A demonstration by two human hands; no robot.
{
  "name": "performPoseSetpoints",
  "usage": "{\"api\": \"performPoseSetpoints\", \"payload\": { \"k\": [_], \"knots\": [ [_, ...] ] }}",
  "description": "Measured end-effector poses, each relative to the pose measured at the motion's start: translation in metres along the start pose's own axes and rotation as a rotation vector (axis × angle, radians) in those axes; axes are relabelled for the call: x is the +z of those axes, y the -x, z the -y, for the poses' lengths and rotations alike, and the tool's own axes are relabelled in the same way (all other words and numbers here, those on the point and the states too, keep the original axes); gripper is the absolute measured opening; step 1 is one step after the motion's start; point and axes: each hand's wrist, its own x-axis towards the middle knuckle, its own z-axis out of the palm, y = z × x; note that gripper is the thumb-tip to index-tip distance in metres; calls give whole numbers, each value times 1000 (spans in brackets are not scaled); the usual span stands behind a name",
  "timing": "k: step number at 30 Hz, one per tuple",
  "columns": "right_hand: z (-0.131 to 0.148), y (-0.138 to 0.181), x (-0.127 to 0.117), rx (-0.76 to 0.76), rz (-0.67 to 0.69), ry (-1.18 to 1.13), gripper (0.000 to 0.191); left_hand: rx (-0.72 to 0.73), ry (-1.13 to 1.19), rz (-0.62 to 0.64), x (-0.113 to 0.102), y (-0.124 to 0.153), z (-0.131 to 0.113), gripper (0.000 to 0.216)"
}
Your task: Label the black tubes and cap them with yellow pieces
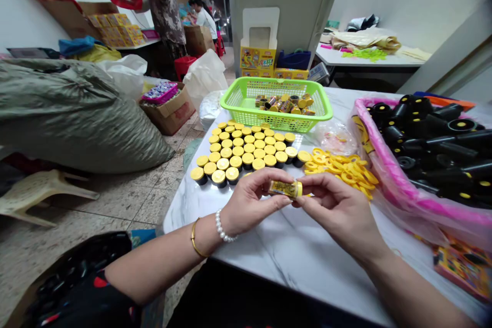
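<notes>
Hands, L (251, 200) & R (334, 205), grip small yellow tube (285, 188) btwn fingertips over table (292, 251)

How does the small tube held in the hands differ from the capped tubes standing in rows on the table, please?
The held tube lies sideways between the left hand and right hand; the standing tubes are upright on the table. The held tube shows a yellow printed wrap along its side, while the standing tubes show dark sides. The held tube is single; the standing tubes are packed in rows. Both have yellow ends.
</notes>
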Motion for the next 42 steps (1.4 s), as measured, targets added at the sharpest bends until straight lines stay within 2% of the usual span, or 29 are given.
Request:
{"api": "performPoseSetpoints", "payload": {
  "k": [3,5,7,9,11,13,16,19,23,27,30,31,33,34,36,39,41,42],
  "knots": [
    [-4,-2,0,-52,6,-1,20,-100,-3,-45,0,0,-2,45],
    [-5,-1,0,-132,3,30,22,-180,10,-82,0,1,-2,41],
    [-4,1,3,-174,-25,34,22,-178,-8,-79,-1,1,-1,32],
    [-2,5,7,-123,-47,-5,21,-73,-80,-60,-2,2,-2,27],
    [1,7,11,20,-27,-61,19,41,-167,-54,-3,2,-3,23],
    [4,8,13,140,-1,-97,17,58,-158,-40,-4,1,-4,21],
    [6,5,9,145,26,-170,26,-79,18,-3,-4,-1,-3,30],
    [7,-2,1,158,130,-245,41,-237,151,33,-2,-2,-3,45],
    [10,-3,2,125,215,-232,24,-336,204,36,3,0,-8,51],
    [19,11,10,42,260,-267,28,-376,236,21,9,20,-14,59],
    [25,11,7,118,322,-206,18,-316,238,-68,9,50,-16,67],
    [26,3,3,166,324,-162,17,-295,197,-119,8,60,-16,66],
    [27,-26,-5,236,235,-52,21,-247,-5,-246,4,77,-17,52],
    [27,-46,-10,245,150,-1,24,-208,-157,-304,1,83,-17,42],
    [28,-95,-19,159,-64,11,26,-122,-467,-349,-5,87,-17,26],
    [33,-156,-27,71,-217,-48,31,-71,-729,-256,-13,80,-13,16],
    [38,-167,-28,96,-193,41,40,-95,-776,-194,-17,75,-9,14],
    [39,-161,-27,93,-158,132,41,-106,-782,-178,-18,74,-7,15]
  ]
}}
